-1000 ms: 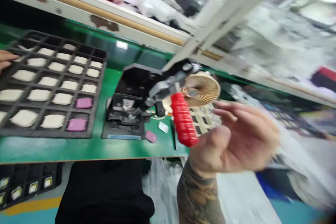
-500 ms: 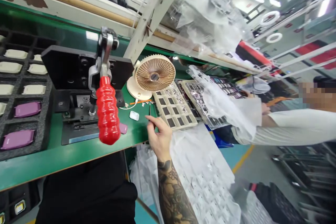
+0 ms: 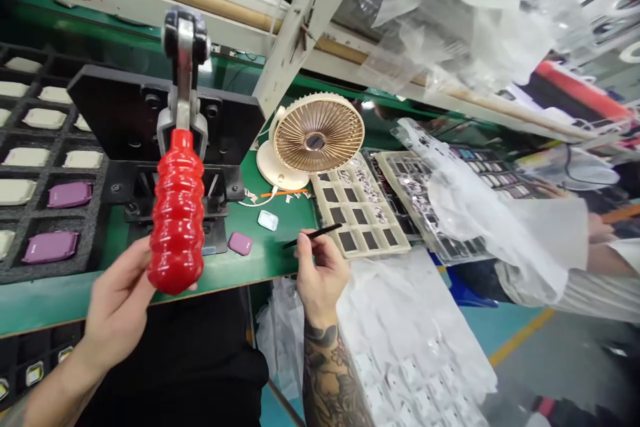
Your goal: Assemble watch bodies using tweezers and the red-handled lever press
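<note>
My left hand (image 3: 117,307) is at the table's front edge, its fingers curled and mostly hidden behind the red ribbed handle (image 3: 177,213) of a black toggle-clamp press (image 3: 215,113). What those fingers hold, if anything, is out of sight. In my right hand (image 3: 323,273) a slim black tool, apparently tweezers (image 3: 327,230), lies slanted between thumb and fingers. Left of this hand, a small purple casing (image 3: 241,243) lies flat on the green tabletop (image 3: 267,260). Just behind it rests a small whitish, shiny casing (image 3: 269,219).
A black foam tray (image 3: 93,227) holds cream and purple casings at left. Behind my right hand stand a cream desk fan (image 3: 320,137) and a compartment tray (image 3: 350,253) with dark pads. White plastic sheets (image 3: 400,307) lie at right, near a co-worker's arm (image 3: 600,260).
My left hand has come into view by the red handle. The tweezers have swung from pointing away to lying crosswise in my right hand. The view has shifted, bringing the press closer.
</note>
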`<state>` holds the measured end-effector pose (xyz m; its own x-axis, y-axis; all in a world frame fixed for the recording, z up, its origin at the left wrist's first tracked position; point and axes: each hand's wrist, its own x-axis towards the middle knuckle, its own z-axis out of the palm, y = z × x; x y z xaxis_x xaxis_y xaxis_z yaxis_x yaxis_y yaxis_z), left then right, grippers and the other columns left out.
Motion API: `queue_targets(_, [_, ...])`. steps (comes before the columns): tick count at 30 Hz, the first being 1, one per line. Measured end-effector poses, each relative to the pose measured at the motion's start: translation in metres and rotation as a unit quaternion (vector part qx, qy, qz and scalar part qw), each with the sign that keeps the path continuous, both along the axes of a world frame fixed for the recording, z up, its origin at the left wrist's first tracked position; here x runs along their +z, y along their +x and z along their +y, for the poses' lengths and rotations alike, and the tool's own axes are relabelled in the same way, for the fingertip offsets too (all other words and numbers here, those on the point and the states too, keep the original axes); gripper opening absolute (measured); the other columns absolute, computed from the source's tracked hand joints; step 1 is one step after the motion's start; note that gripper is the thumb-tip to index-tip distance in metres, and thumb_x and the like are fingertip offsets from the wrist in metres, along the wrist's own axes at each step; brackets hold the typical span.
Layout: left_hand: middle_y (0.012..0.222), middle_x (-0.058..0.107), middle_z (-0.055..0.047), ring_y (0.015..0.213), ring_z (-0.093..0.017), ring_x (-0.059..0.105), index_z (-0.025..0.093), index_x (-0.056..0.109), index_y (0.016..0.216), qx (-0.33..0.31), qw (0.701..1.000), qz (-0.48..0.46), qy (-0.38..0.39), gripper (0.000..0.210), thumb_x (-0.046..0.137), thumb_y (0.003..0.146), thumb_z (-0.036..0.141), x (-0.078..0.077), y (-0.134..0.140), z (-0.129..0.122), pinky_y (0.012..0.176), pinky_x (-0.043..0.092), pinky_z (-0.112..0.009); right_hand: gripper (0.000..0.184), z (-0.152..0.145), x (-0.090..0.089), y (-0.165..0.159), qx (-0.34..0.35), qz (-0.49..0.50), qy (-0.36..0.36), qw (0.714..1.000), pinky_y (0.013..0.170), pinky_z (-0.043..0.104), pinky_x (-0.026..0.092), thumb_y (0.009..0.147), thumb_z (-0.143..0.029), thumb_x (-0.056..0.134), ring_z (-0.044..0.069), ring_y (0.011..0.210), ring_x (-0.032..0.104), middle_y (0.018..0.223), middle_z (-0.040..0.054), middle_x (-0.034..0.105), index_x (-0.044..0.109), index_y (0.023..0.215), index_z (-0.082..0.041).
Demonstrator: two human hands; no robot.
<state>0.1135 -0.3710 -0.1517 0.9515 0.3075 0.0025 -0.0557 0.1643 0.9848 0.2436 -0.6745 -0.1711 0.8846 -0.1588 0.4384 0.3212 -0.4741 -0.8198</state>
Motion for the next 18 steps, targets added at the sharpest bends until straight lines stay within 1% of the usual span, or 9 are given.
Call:
queue_targets(1, [0.115,0.088,-0.008,0.09,-0.023,0.086,0.026,0.071,0.151,-0.016,1.0,-0.003,-0.011,0.038,0.07,0.114,0.033,-0.003,0.008,-0.008,0.079,0.069,-0.031,0.02,0.006,0.001,-0.002,-0.002,0.003,0.037,0.999,0.069,0.029,0.062,0.106,-0.04,0.081,0.015,0.069,0.074,0.086,0.0018,0.079,0.083,0.109,-0.02])
queue_targets(3, [0.114,0.088,-0.008,0.09,-0.023,0.086,0.025,0.07,0.153,-0.042,0.999,-0.004,-0.008,0.042,0.074,0.112,0.031,-0.008,0.021,-0.019,0.078,0.068,-0.031,0.016,0.024,0.004,-0.009,0.024,-0.014,0.116,0.993,0.073,0.03,0.066,0.105,-0.034,0.084,0.016,0.073,0.078,0.091,0.0021,0.081,0.081,0.114,-0.022])
queue_targets(5, [0.113,0.088,-0.008,0.089,-0.022,0.085,0.025,0.069,0.155,-0.046,0.999,0.002,0.014,0.044,0.076,0.111,0.03,-0.01,0.027,-0.024,0.078,0.068,-0.03,0.012,0.045,0.007,-0.017,0.088,-0.037,0.169,0.981,0.078,0.033,0.07,0.104,-0.026,0.083,0.018,0.083,0.082,0.099,0.0032,0.082,0.081,0.116,-0.024])
queue_targets(6, [0.112,0.088,-0.008,0.088,-0.021,0.085,0.024,0.068,0.156,-0.045,0.999,0.007,0.025,0.045,0.076,0.112,0.03,-0.01,0.027,-0.025,0.078,0.068,-0.029,0.011,0.057,0.008,-0.022,0.127,-0.046,0.178,0.975,0.08,0.035,0.071,0.104,-0.023,0.082,0.02,0.09,0.083,0.103,0.0042,0.083,0.081,0.115,-0.025])
queue_targets(8, [0.109,0.088,-0.007,0.085,-0.019,0.085,0.023,0.066,0.157,-0.044,0.998,0.012,0.032,0.045,0.072,0.114,0.033,-0.009,0.027,-0.026,0.078,0.068,-0.028,0.011,0.077,0.008,-0.029,0.186,-0.072,0.179,0.963,0.084,0.04,0.073,0.104,-0.02,0.08,0.023,0.098,0.084,0.107,0.0058,0.084,0.081,0.113,-0.027])
queue_targets(10, [0.105,0.088,-0.006,0.085,-0.018,0.085,0.022,0.066,0.157,-0.042,0.999,0.014,0.025,0.044,0.071,0.115,0.035,-0.008,0.025,-0.026,0.079,0.069,-0.028,0.014,0.093,0.006,-0.034,0.221,-0.088,0.17,0.956,0.086,0.046,0.074,0.104,-0.018,0.079,0.026,0.098,0.085,0.106,0.0062,0.085,0.08,0.113,-0.028])
queue_targets(12, [0.103,0.087,-0.005,0.088,-0.018,0.086,0.022,0.066,0.155,-0.046,0.999,0.017,0.016,0.042,0.07,0.116,0.037,-0.007,0.025,-0.028,0.082,0.071,-0.028,0.017,0.103,0.002,-0.039,0.236,-0.087,0.167,0.954,0.084,0.05,0.074,0.104,-0.016,0.077,0.027,0.091,0.085,0.101,0.0061,0.085,0.08,0.115,-0.028])
queue_targets(14, [0.102,0.086,-0.004,0.09,-0.018,0.086,0.023,0.066,0.155,-0.048,0.999,0.02,0.016,0.042,0.07,0.116,0.037,-0.007,0.025,-0.029,0.085,0.072,-0.029,0.02,0.107,-0.001,-0.041,0.24,-0.083,0.167,0.953,0.083,0.052,0.073,0.103,-0.014,0.076,0.029,0.091,0.084,0.101,0.0067,0.085,0.081,0.117,-0.028])
queue_targets(18, [0.105,0.086,-0.004,0.092,-0.019,0.086,0.024,0.066,0.156,-0.045,0.998,0.021,0.036,0.043,0.07,0.115,0.037,-0.009,0.026,-0.029,0.089,0.073,-0.031,0.025,0.106,-0.004,-0.042,0.243,-0.097,0.149,0.954,0.096,0.059,0.071,0.1,-0.01,0.076,0.029,0.098,0.084,0.104,0.0068,0.085,0.082,0.117,-0.027])
